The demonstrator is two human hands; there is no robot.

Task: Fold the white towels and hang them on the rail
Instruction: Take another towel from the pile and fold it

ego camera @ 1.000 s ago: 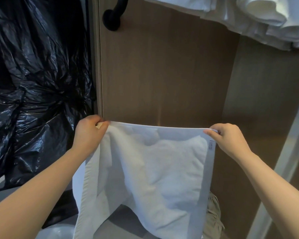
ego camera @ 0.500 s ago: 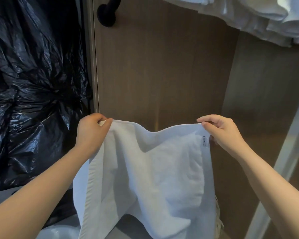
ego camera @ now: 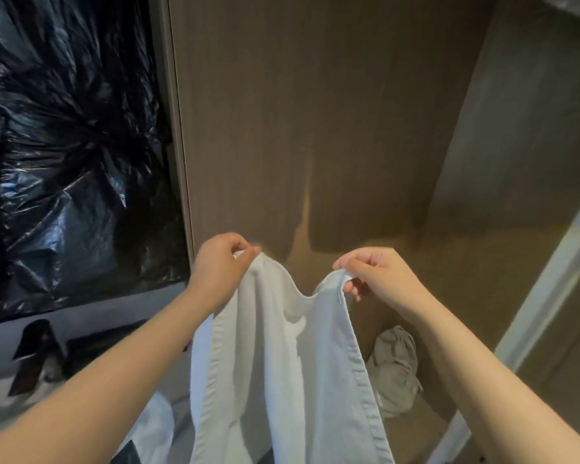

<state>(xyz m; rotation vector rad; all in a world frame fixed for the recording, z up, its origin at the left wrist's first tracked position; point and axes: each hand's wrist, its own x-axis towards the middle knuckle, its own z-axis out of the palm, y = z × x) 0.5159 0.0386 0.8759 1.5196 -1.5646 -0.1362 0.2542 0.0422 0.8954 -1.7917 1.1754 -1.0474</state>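
Hanging down in front of the panel [ego camera: 315, 112], the towel [ego camera: 282, 363] runs long-axis vertical below both grips. The left hand [ego camera: 220, 262] pinches its top left corner, the right hand [ego camera: 375, 276] its top right; corners sit near, edge sagging between.

We see a soft matt cloth towel [ego camera: 282, 363], glossy crinkled black plastic bags [ego camera: 64, 145], and a matt wood-grain panel [ego camera: 315, 112]
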